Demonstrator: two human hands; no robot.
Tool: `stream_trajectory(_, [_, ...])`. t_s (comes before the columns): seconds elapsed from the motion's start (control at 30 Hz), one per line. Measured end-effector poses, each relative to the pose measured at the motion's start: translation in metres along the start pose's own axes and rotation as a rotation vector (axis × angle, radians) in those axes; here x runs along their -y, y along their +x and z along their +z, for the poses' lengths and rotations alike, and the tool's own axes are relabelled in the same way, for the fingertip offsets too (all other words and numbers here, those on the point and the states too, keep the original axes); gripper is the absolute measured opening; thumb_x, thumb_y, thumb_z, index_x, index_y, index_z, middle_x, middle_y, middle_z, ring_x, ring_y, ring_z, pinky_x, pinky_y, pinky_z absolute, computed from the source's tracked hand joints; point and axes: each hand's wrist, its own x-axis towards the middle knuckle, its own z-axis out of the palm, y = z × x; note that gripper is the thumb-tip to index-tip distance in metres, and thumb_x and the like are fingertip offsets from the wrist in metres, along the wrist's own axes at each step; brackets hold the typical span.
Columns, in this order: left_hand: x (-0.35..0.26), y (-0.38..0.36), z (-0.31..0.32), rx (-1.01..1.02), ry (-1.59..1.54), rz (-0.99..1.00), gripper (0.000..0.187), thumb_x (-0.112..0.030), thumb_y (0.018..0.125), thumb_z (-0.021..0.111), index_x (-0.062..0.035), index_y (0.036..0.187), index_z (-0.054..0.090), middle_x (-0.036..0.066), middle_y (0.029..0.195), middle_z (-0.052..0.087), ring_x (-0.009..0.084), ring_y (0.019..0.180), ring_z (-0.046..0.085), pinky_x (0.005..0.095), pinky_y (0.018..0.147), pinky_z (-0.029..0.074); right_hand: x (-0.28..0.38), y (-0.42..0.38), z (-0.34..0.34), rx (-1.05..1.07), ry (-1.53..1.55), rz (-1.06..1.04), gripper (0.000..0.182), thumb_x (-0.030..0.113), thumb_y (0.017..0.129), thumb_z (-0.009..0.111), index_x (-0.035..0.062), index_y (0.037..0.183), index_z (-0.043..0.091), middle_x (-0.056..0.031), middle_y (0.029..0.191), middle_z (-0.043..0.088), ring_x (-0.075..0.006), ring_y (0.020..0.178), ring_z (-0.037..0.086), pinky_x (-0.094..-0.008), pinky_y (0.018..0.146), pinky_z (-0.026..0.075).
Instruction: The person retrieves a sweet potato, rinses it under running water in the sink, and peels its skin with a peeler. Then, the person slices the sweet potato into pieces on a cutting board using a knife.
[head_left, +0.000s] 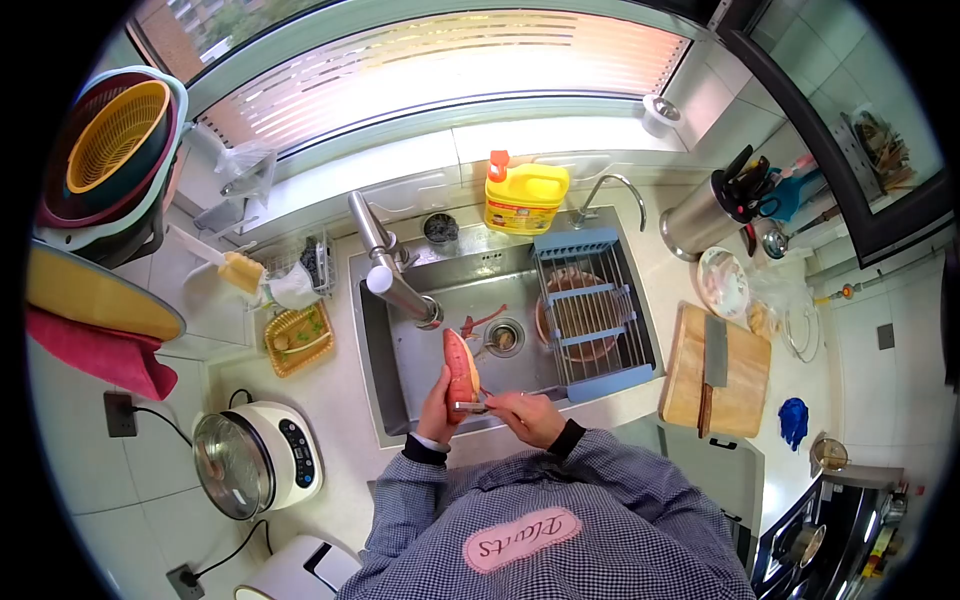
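My left hand (436,408) is wrapped round a reddish-skinned sweet potato (459,366), held upright over the near side of the sink (400,365). A strip along the right side of the sweet potato is pale orange, bare of skin. In my right hand (532,416) is a metal peeler (470,406), its head lying against the lower part of the sweet potato. Red strips of peel (484,321) rest on the sink floor beside the drain (503,338), which has some scraps in it.
A blue-ended drying rack (590,310) spans the sink's right side, above a round brown basket. The faucet (400,290) reaches in from the left. A cleaver (714,365) lies on the cutting board (683,370). A yellow jug (525,198) stands behind the sink.
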Motion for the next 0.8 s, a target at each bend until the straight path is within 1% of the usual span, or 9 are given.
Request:
stream_trajectory(0.23, [-0.01, -0.016, 0.007, 0.013, -0.07, -0.085, 0.046, -0.045, 0.096, 0.041, -0.0049, 0.116, 0.051, 0.007, 0.097, 0.063, 0.0175, 0.082, 0.062, 0.0315, 0.072, 0.052, 0.004, 0.01, 0.003, 0.119, -0.277, 0.058, 0.028, 0.012, 0.081, 0.058, 0.0128, 0.108, 0.059, -0.0069, 0.091, 0.063, -0.0288, 0.069, 0.063, -0.0387, 0.057, 0.051])
stream_trajectory(0.3, [-0.013, -0.019, 0.008, 0.015, -0.048, -0.098, 0.045, -0.044, 0.096, 0.04, -0.0052, 0.115, 0.052, 0.006, 0.096, 0.063, 0.0168, 0.081, 0.062, 0.0309, 0.071, 0.052, -0.003, 0.017, 0.01, -0.105, -0.127, 0.045, 0.026, 0.013, 0.083, 0.056, 0.0138, 0.109, 0.058, -0.0082, 0.087, 0.063, -0.0304, 0.066, 0.062, -0.0407, 0.054, 0.049])
stream_trajectory(0.43, [-0.003, -0.039, 0.018, 0.023, 0.082, -0.095, 0.044, -0.045, 0.096, 0.041, -0.0059, 0.115, 0.052, 0.005, 0.095, 0.062, 0.0164, 0.08, 0.061, 0.0312, 0.07, 0.051, -0.031, 0.042, -0.004, -0.204, -0.113, 0.075, 0.02, 0.015, 0.086, 0.053, 0.0128, 0.105, 0.056, -0.0123, 0.082, 0.063, -0.0334, 0.067, 0.061, -0.0436, 0.054, 0.047])
stream_trajectory(0.53, [-0.006, -0.054, 0.033, 0.059, 0.089, -0.107, 0.046, -0.042, 0.096, 0.042, -0.0041, 0.121, 0.049, 0.009, 0.104, 0.061, 0.0185, 0.089, 0.061, 0.0331, 0.076, 0.051, -0.06, 0.037, 0.0, 0.099, -0.268, 0.438, 0.01, 0.019, 0.088, 0.052, 0.0101, 0.092, 0.054, -0.0182, 0.078, 0.063, -0.0396, 0.073, 0.06, -0.0476, 0.062, 0.047])
stream_trajectory(0.63, [-0.019, -0.055, 0.038, 0.085, -0.041, -0.061, 0.046, -0.039, 0.097, 0.039, -0.0028, 0.125, 0.046, 0.012, 0.11, 0.059, 0.0219, 0.092, 0.06, 0.0347, 0.08, 0.051, -0.071, 0.02, 0.011, 0.23, -0.342, 0.564, 0.012, 0.021, 0.089, 0.05, 0.0102, 0.092, 0.054, -0.019, 0.076, 0.062, -0.0412, 0.073, 0.059, -0.05, 0.062, 0.046])
stream_trajectory(0.67, [-0.022, -0.053, 0.035, 0.079, -0.044, -0.055, 0.046, -0.039, 0.097, 0.039, -0.0028, 0.125, 0.046, 0.012, 0.11, 0.059, 0.0219, 0.092, 0.06, 0.0347, 0.08, 0.051, -0.065, 0.016, 0.013, 0.157, -0.314, 0.502, 0.012, 0.019, 0.089, 0.052, 0.0083, 0.095, 0.054, -0.0175, 0.071, 0.062, -0.0367, 0.068, 0.061, -0.0443, 0.059, 0.047])
stream_trajectory(0.7, [-0.024, -0.05, 0.029, 0.121, -0.088, -0.032, 0.047, -0.039, 0.098, 0.038, -0.0024, 0.126, 0.044, 0.013, 0.112, 0.057, 0.0233, 0.093, 0.06, 0.0354, 0.082, 0.05, -0.062, 0.015, 0.013, 0.162, -0.311, 0.498, 0.012, 0.019, 0.089, 0.052, 0.0083, 0.095, 0.054, -0.0175, 0.071, 0.062, -0.0367, 0.068, 0.061, -0.0443, 0.059, 0.047])
stream_trajectory(0.77, [-0.022, -0.041, 0.013, 0.163, -0.131, -0.014, 0.047, -0.038, 0.098, 0.037, -0.0019, 0.128, 0.042, 0.015, 0.115, 0.056, 0.0247, 0.095, 0.059, 0.036, 0.084, 0.05, -0.055, 0.01, 0.011, -0.068, 0.063, 0.526, 0.014, 0.02, 0.089, 0.055, 0.0074, 0.095, 0.053, -0.0166, 0.073, 0.063, -0.0373, 0.07, 0.061, -0.0433, 0.058, 0.047])
stream_trajectory(0.8, [-0.019, -0.033, 0.003, 0.145, -0.16, -0.002, 0.048, -0.039, 0.098, 0.036, -0.0019, 0.129, 0.041, 0.015, 0.116, 0.055, 0.0248, 0.095, 0.059, 0.0363, 0.084, 0.05, -0.05, 0.011, 0.01, -0.128, 0.145, 0.511, 0.014, 0.015, 0.088, 0.059, 0.005, 0.098, 0.057, -0.0142, 0.073, 0.062, -0.0321, 0.066, 0.062, -0.0368, 0.057, 0.047])
